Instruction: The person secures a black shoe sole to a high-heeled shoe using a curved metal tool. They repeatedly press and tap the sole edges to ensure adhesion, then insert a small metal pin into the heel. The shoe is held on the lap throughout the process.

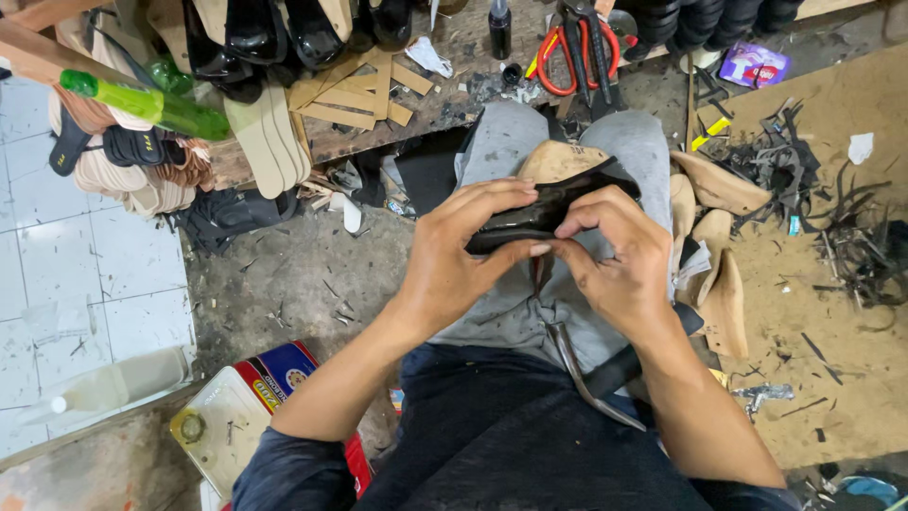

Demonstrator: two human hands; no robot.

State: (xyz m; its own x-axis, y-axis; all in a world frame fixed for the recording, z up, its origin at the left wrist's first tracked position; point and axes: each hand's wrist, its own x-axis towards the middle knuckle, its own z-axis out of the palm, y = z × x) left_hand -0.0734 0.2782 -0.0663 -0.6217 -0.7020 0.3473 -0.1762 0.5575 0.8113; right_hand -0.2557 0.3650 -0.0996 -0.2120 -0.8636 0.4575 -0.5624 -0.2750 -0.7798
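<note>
I see a glossy black shoe upper [530, 216] stretched over a tan last, held above my lap. Its long axis runs from lower left to upper right, the tan end pointing away from me. My left hand [454, 255] and right hand [615, 255] both have their fingers [492, 199] closed on it. Red-handled pincers [567, 47] lie on the bench [445, 104] beyond.

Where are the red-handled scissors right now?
In the head view, the red-handled scissors lie at the top centre on the wooden workbench, just beyond the person's knees, right of a small black bottle.
</note>
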